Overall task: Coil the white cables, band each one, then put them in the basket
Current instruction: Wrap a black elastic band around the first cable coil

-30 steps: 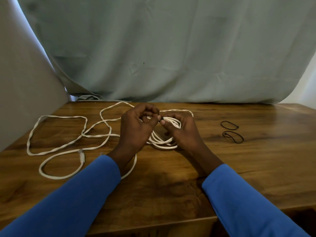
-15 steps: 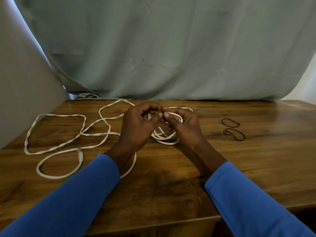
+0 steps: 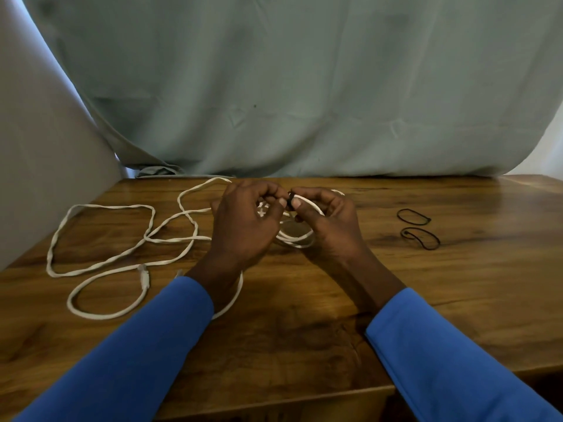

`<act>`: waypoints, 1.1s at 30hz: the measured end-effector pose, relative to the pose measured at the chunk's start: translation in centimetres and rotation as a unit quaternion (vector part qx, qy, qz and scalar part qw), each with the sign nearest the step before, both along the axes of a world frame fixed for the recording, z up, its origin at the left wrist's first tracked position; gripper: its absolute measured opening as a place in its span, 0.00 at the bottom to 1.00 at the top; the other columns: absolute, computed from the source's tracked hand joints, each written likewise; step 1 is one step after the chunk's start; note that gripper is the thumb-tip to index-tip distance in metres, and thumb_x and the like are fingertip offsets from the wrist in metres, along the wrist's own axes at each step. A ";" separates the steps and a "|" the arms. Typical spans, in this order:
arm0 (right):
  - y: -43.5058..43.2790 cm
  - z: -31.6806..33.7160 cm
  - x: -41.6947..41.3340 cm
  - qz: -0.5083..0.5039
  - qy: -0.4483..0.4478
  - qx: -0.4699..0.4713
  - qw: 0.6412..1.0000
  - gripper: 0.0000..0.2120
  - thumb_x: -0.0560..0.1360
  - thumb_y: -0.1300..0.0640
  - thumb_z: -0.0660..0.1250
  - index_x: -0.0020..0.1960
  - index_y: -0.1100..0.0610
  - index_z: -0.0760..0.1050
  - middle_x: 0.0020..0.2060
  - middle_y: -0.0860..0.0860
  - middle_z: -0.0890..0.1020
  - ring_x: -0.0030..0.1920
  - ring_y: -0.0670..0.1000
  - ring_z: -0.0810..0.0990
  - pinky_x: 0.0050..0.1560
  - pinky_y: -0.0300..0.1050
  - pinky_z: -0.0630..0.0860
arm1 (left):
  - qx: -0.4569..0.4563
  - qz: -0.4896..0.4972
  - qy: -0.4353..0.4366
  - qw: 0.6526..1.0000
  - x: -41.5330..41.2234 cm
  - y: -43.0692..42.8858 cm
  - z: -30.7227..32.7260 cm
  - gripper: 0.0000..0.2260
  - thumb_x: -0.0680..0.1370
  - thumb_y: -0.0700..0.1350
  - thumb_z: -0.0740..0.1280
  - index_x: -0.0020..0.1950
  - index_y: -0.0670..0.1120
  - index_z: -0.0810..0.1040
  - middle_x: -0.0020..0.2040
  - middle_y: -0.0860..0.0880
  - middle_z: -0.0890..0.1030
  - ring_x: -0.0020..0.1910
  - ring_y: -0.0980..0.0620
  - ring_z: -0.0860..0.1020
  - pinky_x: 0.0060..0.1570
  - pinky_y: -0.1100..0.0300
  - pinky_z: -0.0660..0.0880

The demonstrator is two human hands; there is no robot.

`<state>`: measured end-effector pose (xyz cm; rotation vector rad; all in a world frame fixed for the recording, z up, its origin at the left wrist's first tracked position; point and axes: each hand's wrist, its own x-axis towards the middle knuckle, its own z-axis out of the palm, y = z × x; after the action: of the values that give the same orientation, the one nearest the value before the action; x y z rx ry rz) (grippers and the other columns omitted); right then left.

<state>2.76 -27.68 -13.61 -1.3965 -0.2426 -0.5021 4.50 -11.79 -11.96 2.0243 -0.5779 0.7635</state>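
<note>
**A:** Our left hand (image 3: 243,229) and right hand (image 3: 330,229) meet thumb to thumb, both pinching the top of the coil (image 3: 295,241).

**B:** Right where a black band (image 3: 290,197) wraps it. We see the lower loops resting on the table (image 3: 304,330) between our hands.

**A:** Left of us the loose cable (image 3: 176,239) sprawls, one loop passing under our left wrist.

**B:** To our right a spare band (image 3: 412,209) and a second spare (image 3: 419,228) lie close together, well apart from the coil.

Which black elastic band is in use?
The black elastic band round the coiled white cable, held at the fingers; the other two lie loose on the wooden table.
</note>
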 end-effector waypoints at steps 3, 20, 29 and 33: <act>0.0 0.1 -0.1 -0.002 0.004 0.003 1.000 0.10 0.75 0.66 0.74 0.55 0.60 0.84 0.47 0.57 0.88 0.43 0.48 0.85 0.50 0.52 0.81 | -0.008 -0.038 0.004 0.999 -0.2 -0.1 0.0 0.03 0.76 0.50 0.69 0.47 0.57 0.82 0.46 0.58 0.81 0.48 0.56 0.80 0.52 0.47 0.78; 0.1 -0.2 0.2 0.035 0.046 0.073 0.996 0.10 0.78 0.68 0.69 0.58 0.68 0.81 0.44 0.60 0.86 0.41 0.48 0.84 0.50 0.50 0.80 | -0.042 -0.076 0.007 0.996 0.0 0.2 0.0 0.03 0.78 0.41 0.72 0.47 0.49 0.84 0.41 0.55 0.83 0.38 0.56 0.80 0.37 0.64 0.75; 0.3 -0.5 0.5 -0.034 0.012 -0.033 0.999 0.06 0.77 0.63 0.73 0.53 0.58 0.84 0.49 0.58 0.87 0.53 0.63 0.86 0.59 0.69 0.79 | -0.205 -0.215 0.130 0.946 -0.4 -0.6 0.7 0.09 0.82 0.35 0.64 0.44 0.45 0.77 0.40 0.47 0.81 0.35 0.58 0.76 0.39 0.65 0.73; 0.2 -0.1 0.1 -0.055 -0.012 -0.150 0.987 0.08 0.76 0.61 0.75 0.56 0.57 0.84 0.50 0.51 0.88 0.53 0.52 0.86 0.59 0.60 0.81 | -0.253 -0.165 0.142 0.943 -0.1 0.3 1.6 0.07 0.81 0.32 0.66 0.47 0.42 0.79 0.36 0.49 0.80 0.29 0.64 0.76 0.33 0.71 0.71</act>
<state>2.87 -27.45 -13.74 -1.7054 -0.2688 -0.5917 4.38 -11.50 -10.38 1.4747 -0.4760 0.3585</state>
